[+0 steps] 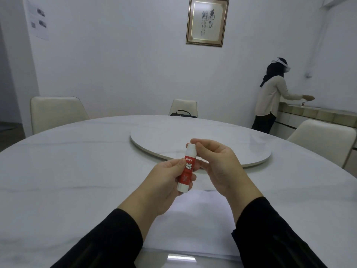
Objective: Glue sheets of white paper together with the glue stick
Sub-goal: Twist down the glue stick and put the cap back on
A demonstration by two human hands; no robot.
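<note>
Here I see a round table point(67, 171) of glossy white marble-patterned stone, with a flat round turntable point(212, 138) of the same finish at its middle. My left hand point(164, 182) holds the glue stick point(187, 168) upright above the near edge of the table; it is a smooth plastic cylinder, red label in the middle, white at base and cap. The left thumb and fingers point(178, 164) curl round its lower half. My right hand point(218, 163) pinches the white cap between thumb and fingers, the rest loosely bent. Below both hands, a sheet of white paper point(193, 229) lies flat and matte at the near edge of the table. Both wrists wear black sleeves point(270, 235). Cream padded chairs point(56, 113) stand round the far edge.
</note>
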